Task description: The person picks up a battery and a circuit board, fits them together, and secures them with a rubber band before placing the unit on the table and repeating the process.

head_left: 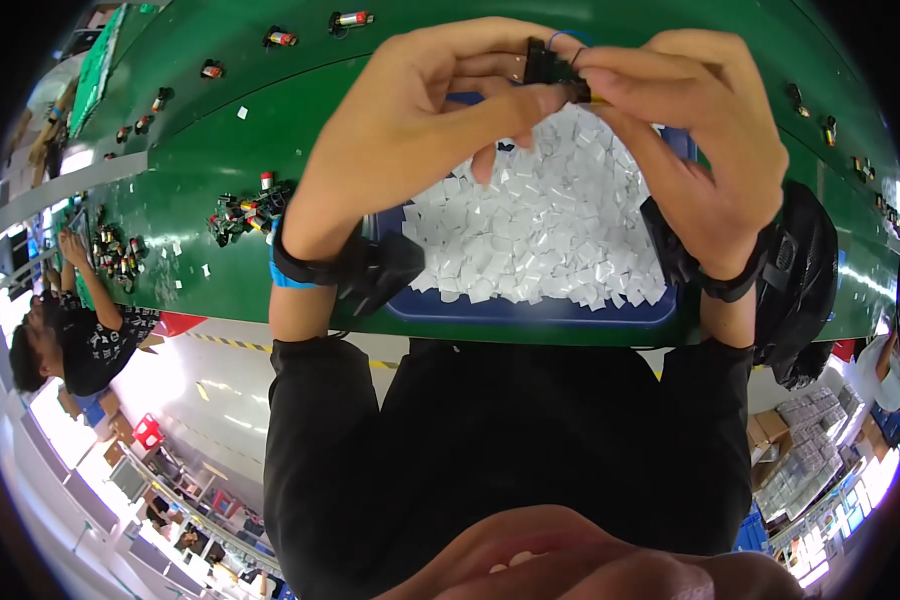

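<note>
Fingertips meet: a worker's left hand (400, 140) and right hand (715, 125) pinch a small black part (540, 65), each grip closed to its width, above the far rim of a blue tray (530, 313) at the green counter's (200, 130) near edge. The step appears to be two-handed handling; the next move likely demands steadiness. No lettering is legible on the part.

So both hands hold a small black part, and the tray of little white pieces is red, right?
Not quite: the tray is blue, as the head view shows. The left hand and right hand do hold the small black part, and the tray does contain little white pieces.
</note>
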The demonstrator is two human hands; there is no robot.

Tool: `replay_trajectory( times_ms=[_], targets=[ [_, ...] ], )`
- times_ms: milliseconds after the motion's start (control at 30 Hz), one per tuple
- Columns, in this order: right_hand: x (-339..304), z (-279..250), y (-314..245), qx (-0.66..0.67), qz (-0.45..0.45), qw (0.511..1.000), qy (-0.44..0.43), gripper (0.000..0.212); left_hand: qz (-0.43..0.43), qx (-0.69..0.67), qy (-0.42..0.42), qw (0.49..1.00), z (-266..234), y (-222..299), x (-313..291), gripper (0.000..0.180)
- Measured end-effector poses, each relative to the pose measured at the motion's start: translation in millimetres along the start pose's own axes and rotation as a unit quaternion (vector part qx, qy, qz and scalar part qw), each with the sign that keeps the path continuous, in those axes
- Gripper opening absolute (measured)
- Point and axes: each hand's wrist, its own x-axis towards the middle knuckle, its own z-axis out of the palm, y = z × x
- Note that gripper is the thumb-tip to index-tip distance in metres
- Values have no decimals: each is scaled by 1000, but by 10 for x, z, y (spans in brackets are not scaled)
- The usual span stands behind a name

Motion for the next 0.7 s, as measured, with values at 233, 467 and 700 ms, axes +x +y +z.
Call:
replay_trajectory(
  times_ms=[233,467,700],
  targets=[
    [147,-110,-75,-66,45,997,-18,28,29,51,40,997,17,-26,-3,39],
    [110,-215,-233,-8,183,983,-23,20,91,47,47,994,28,-204,81,40],
    [-59,-122,-100,193,236,949,84,29,198,0,129,972,-32,-268,140,38]
  ],
)
